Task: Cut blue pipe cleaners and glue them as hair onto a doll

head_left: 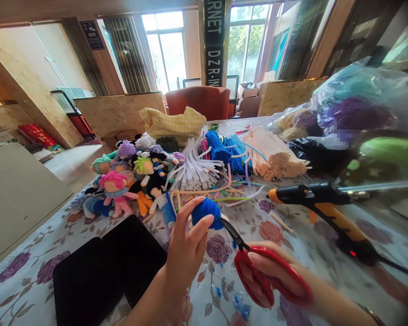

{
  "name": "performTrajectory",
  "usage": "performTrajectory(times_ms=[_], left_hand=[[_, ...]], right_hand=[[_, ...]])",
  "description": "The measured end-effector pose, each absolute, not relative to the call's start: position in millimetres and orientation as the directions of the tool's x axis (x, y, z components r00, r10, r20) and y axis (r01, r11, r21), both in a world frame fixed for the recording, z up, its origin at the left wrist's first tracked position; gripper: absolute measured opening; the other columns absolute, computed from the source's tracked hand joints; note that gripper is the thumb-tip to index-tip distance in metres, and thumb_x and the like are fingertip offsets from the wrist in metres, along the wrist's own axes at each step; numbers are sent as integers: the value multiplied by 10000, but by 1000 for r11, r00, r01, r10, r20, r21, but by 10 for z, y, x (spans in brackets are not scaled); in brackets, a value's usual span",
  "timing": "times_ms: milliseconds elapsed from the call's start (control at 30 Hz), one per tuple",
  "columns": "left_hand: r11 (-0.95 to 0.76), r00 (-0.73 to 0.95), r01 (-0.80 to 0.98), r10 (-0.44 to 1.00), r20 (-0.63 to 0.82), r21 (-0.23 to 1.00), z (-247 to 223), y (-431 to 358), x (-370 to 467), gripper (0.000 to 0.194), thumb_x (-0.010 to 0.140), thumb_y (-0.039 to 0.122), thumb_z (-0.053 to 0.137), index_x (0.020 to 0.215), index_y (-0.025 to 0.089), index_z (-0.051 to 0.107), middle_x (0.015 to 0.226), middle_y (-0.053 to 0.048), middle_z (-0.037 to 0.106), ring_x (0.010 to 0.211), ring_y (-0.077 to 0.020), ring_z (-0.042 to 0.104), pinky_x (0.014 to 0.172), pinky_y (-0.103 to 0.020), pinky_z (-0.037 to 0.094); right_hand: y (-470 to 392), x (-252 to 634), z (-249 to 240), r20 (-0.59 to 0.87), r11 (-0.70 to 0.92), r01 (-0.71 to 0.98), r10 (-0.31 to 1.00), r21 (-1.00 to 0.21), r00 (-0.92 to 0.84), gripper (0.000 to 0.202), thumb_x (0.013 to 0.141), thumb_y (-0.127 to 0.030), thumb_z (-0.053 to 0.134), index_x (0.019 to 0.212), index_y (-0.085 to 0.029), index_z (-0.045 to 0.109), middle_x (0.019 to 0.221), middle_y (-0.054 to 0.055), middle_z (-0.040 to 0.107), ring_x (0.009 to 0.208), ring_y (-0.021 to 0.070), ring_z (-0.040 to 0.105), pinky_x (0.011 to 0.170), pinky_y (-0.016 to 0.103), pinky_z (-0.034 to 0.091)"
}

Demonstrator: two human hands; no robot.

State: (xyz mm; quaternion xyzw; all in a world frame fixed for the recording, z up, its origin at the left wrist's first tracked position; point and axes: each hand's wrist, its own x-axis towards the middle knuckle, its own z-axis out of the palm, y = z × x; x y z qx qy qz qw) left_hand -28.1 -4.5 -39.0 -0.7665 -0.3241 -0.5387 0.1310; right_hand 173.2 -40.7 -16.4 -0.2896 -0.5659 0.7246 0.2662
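My left hand (185, 246) is closed around a fuzzy blue ball (207, 213), which looks made of wound pipe cleaner, and holds it above the flowered tablecloth. Red-handled scissors (238, 242) are gripped in my right hand (275, 262), with fingers through the loops. Their dark blades reach the ball's right side; the tips are hidden against it. Small blue clippings (240, 305) lie scattered on the cloth below. Behind the ball, several loose pipe cleaners (221, 192) cross one another.
A pile of small colourful dolls (122, 185) sits at left, near black flat panels (88, 280). White (195, 167), blue (236, 156) and peach (279, 156) pipe cleaner bundles stand behind. On the right lie a glue gun (333, 213) and plastic bags (357, 104).
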Motion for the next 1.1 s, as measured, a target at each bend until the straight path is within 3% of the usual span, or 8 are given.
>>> performTrajectory(times_ms=[1100], left_hand=[[-721, 216, 687, 323, 921, 92, -348, -44, -283, 334, 859, -32, 484, 1029, 247, 551, 1275, -76, 545, 1162, -175, 559, 901, -315, 523]], right_hand=[[-375, 1734, -205, -119, -237, -96, 749, -967, -652, 465, 866, -530, 593, 599, -186, 430, 502, -35, 478, 449, 73, 404, 450, 209, 284]])
